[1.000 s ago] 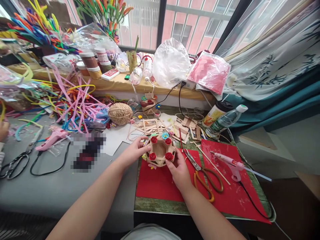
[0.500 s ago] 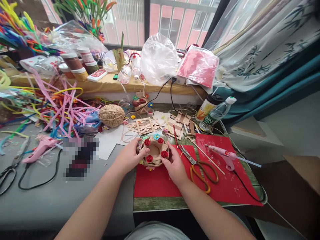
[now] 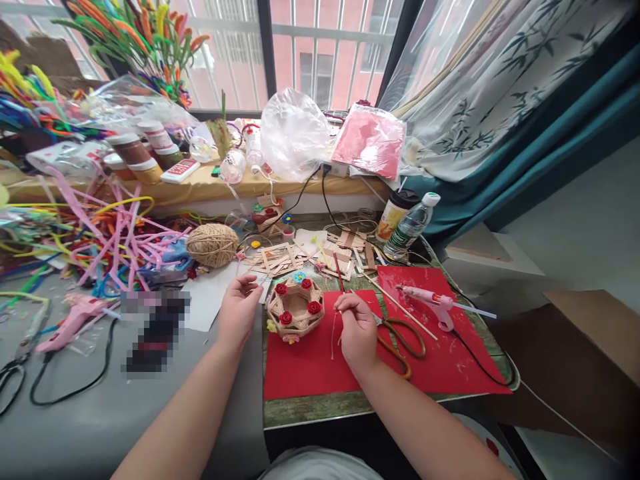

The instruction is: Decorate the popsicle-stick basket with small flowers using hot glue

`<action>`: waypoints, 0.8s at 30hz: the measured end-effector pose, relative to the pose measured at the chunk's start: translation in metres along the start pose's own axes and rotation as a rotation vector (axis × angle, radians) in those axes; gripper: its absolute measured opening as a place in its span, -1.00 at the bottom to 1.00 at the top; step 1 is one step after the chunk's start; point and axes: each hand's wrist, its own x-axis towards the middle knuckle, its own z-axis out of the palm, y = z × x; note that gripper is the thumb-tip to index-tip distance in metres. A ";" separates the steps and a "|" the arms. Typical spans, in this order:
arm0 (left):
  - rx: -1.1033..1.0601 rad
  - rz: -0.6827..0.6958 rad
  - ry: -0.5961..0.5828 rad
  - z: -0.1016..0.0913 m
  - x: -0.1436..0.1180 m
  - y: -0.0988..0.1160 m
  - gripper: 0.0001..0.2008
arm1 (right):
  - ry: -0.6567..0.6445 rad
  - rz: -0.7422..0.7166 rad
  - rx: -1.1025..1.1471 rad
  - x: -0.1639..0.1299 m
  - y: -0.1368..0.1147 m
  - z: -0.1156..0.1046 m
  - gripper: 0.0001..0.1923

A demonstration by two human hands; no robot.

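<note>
Small woven basket [image 3: 295, 308], ringed with red rosettes, is sitting on the red sheet [image 3: 310, 363] at the table's near edge, between the two hands and touched by neither.

Left hand [image 3: 239, 311] is hovering just left of the basket, fingers loosely spread and curled, holding nothing.

Right hand [image 3: 356, 325] is resting just right of the basket, thumb and forefinger pinching a thin pale strand [image 3: 334, 331] that is hanging down over the red sheet (twine, by the look; too fine to be sure).

Orange-handled scissors [image 3: 400, 337] are lying beside the right hand. A pink glue gun [image 3: 431, 301] is sitting further right on the red sheet. Ball of twine [image 3: 213, 245] is lying behind the left hand, near loose wooden sticks [image 3: 280, 257]. Pipe cleaners [image 3: 115, 233] are sprawling at far left.
</note>
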 end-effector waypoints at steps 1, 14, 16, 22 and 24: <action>-0.016 0.005 0.005 0.000 0.002 -0.001 -0.56 | 0.000 0.005 0.009 0.000 0.002 0.000 -0.84; -0.034 -0.066 -0.040 -0.008 0.002 0.003 -0.55 | -0.026 0.007 -0.095 -0.006 0.023 -0.001 -0.97; -0.006 -0.056 -0.070 -0.009 0.000 0.002 -0.55 | -0.060 -0.026 -0.125 -0.009 0.022 -0.002 -0.96; 0.092 -0.002 -0.141 -0.014 -0.003 0.003 -0.61 | -0.014 -0.123 -0.085 -0.007 0.004 0.002 -0.93; 0.113 0.012 -0.157 -0.015 -0.003 0.004 -0.62 | 0.102 -0.133 0.009 0.000 -0.005 0.001 -0.98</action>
